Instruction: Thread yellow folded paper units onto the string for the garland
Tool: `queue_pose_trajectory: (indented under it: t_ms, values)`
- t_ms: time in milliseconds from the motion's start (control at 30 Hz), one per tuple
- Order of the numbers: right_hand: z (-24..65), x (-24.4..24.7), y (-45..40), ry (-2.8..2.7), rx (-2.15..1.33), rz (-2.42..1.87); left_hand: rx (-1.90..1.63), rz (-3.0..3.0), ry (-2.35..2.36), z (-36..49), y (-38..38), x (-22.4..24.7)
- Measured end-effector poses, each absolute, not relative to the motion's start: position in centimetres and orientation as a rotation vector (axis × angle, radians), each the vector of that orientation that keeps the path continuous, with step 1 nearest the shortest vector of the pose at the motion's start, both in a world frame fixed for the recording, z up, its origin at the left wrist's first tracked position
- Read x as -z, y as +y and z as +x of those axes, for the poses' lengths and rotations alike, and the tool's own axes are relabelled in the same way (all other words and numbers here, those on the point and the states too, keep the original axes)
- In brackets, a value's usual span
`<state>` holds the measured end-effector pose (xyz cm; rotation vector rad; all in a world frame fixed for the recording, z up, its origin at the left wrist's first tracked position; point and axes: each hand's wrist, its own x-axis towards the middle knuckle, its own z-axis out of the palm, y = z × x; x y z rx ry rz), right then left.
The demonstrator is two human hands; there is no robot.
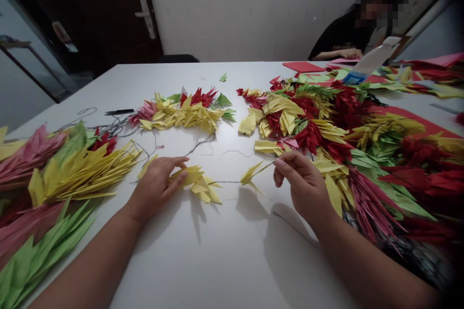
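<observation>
Right grip (302, 184) pinches dark thread (230, 182), end hidden.

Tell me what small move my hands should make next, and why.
Probably slide the small yellow paper piece along the thread toward your left hand: bare thread separates it from the yellow bunch there, and your right hand holds the thread beyond it.

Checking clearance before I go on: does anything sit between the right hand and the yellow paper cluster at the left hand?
Yes: a small folded yellow paper piece, on the dark thread between right hand and cluster. Nothing else visible does.
</observation>
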<state>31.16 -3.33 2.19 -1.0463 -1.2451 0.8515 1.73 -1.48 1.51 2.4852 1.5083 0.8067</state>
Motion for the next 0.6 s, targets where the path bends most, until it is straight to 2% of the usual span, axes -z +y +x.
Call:
queue_pose_trajectory:
  t_ms: [167,600]
  values:
    - [31.12,-2.15,-3.35,-1.25,-0.847,-1.06,-0.883,2.576,1.436,1.85,-1.4,-1.35]
    - [31.28,-1.82,-3.38,-1.277,-0.856,-1.077,-0.635,2.721,1.287,2.06,-1.38,-0.84]
